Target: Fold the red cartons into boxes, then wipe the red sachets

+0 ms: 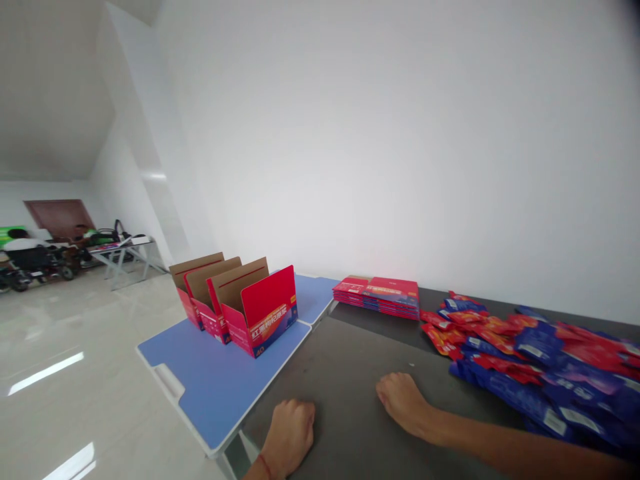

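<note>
My left hand (291, 430) rests closed in a fist at the near left edge of the dark table (345, 407), a thin red band on its wrist. Further right, my right hand (400, 399) also lies as a fist on the tabletop. Nothing shows in either hand. The nearest goods to my right hand are blue and red pouches (525, 373), heaped at the right. Flat folded red cartons (380, 297) form a stack against the wall. Several opened red cartons (270, 313) stand in a row at the left, their flaps up.
A blue folding table (215, 400) with a white rim adjoins the dark table and bears the opened cartons. A white wall (400, 133) runs behind. Far left, people sit near another folding table (123, 250) on a shiny tiled floor (75, 333).
</note>
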`<action>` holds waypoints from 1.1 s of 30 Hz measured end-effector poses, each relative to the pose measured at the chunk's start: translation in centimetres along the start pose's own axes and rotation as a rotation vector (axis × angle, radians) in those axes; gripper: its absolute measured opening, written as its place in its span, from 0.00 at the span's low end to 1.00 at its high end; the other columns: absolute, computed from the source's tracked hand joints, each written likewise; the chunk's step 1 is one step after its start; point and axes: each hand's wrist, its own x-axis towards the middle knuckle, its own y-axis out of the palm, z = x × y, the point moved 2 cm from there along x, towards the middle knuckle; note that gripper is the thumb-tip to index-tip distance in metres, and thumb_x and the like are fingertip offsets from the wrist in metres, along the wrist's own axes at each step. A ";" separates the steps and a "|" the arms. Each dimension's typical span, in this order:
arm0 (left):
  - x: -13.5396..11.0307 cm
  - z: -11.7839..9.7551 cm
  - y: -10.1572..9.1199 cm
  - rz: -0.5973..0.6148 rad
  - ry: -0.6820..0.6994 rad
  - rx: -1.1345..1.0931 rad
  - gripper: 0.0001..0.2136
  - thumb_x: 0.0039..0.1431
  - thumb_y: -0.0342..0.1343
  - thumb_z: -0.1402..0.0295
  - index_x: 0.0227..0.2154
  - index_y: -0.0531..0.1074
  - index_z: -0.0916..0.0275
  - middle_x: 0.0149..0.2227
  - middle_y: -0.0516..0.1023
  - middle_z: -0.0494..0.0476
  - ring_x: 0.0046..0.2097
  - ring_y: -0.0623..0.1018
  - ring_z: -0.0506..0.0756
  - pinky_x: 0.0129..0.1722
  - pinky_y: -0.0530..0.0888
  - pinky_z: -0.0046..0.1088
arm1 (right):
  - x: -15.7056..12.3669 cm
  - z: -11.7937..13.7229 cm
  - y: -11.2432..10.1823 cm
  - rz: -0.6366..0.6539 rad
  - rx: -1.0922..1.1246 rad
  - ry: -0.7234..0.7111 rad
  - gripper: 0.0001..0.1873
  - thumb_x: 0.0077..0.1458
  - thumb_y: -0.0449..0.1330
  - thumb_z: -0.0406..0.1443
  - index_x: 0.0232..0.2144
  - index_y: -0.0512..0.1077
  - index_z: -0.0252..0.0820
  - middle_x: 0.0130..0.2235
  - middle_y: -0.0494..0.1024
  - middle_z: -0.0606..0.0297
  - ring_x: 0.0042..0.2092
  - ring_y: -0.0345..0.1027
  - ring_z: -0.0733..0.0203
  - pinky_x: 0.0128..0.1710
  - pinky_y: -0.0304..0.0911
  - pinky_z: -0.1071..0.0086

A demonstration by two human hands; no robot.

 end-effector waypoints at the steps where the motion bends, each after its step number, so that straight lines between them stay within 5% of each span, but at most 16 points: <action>1: 0.0 0.1 0.2 -0.004 0.002 -0.009 0.16 0.66 0.46 0.75 0.31 0.79 0.60 0.36 0.84 0.62 0.43 0.83 0.61 0.39 0.65 0.33 | 1.1 -0.8 -1.1 -0.032 -0.006 -0.027 0.15 0.62 0.53 0.28 0.32 0.78 0.43 0.36 0.82 0.59 0.39 0.74 0.54 0.36 0.57 0.66; 5: 0.1 0.5 0.9 -0.003 0.000 -0.041 0.14 0.64 0.48 0.75 0.29 0.78 0.60 0.35 0.84 0.61 0.42 0.83 0.61 0.38 0.64 0.34 | 7.9 -6.3 -7.2 -0.199 -0.065 0.046 0.15 0.66 0.53 0.30 0.49 0.77 0.40 0.51 0.78 0.51 0.53 0.70 0.49 0.50 0.64 0.61; 8: 0.1 0.5 0.9 0.011 0.004 -0.056 0.14 0.63 0.48 0.75 0.29 0.78 0.59 0.35 0.84 0.60 0.42 0.83 0.61 0.38 0.65 0.33 | 12.8 -11.3 -9.7 -0.174 -0.065 0.126 0.17 0.68 0.60 0.37 0.57 0.73 0.40 0.58 0.74 0.50 0.56 0.69 0.48 0.57 0.67 0.52; 11: 0.2 0.5 1.0 0.025 0.000 -0.057 0.14 0.63 0.48 0.75 0.29 0.78 0.59 0.34 0.84 0.61 0.43 0.84 0.62 0.38 0.65 0.33 | 15.4 -15.3 -9.2 -0.112 -0.054 0.164 0.24 0.67 0.63 0.46 0.59 0.71 0.42 0.60 0.72 0.55 0.56 0.71 0.48 0.55 0.71 0.47; 15: 0.5 0.7 1.4 0.051 -0.013 -0.074 0.14 0.62 0.48 0.75 0.29 0.78 0.58 0.33 0.84 0.62 0.42 0.84 0.62 0.37 0.64 0.34 | 16.5 -18.4 -6.6 -0.016 -0.042 0.201 0.23 0.67 0.64 0.42 0.61 0.71 0.42 0.61 0.73 0.53 0.58 0.71 0.47 0.58 0.69 0.46; 21: 0.5 0.7 1.4 0.074 -0.016 -0.085 0.13 0.61 0.48 0.75 0.29 0.78 0.58 0.34 0.84 0.62 0.42 0.83 0.62 0.37 0.64 0.34 | 17.4 -20.0 -4.7 0.023 -0.068 0.242 0.33 0.60 0.66 0.33 0.66 0.67 0.39 0.66 0.69 0.40 0.65 0.65 0.35 0.60 0.64 0.45; 25: 0.6 0.7 1.3 0.077 -0.023 -0.059 0.14 0.62 0.48 0.76 0.29 0.78 0.58 0.35 0.84 0.62 0.43 0.84 0.63 0.38 0.64 0.34 | 17.0 -19.5 -4.7 0.018 -0.089 0.239 0.25 0.65 0.57 0.28 0.63 0.70 0.39 0.61 0.75 0.42 0.62 0.70 0.44 0.60 0.64 0.51; 33: 0.7 0.5 1.0 0.023 -0.035 -0.043 0.15 0.64 0.47 0.75 0.30 0.79 0.59 0.35 0.84 0.63 0.43 0.83 0.62 0.39 0.65 0.33 | 13.9 -17.7 -9.4 -0.158 -0.224 0.258 0.28 0.66 0.42 0.26 0.64 0.67 0.32 0.58 0.75 0.35 0.58 0.71 0.37 0.55 0.66 0.42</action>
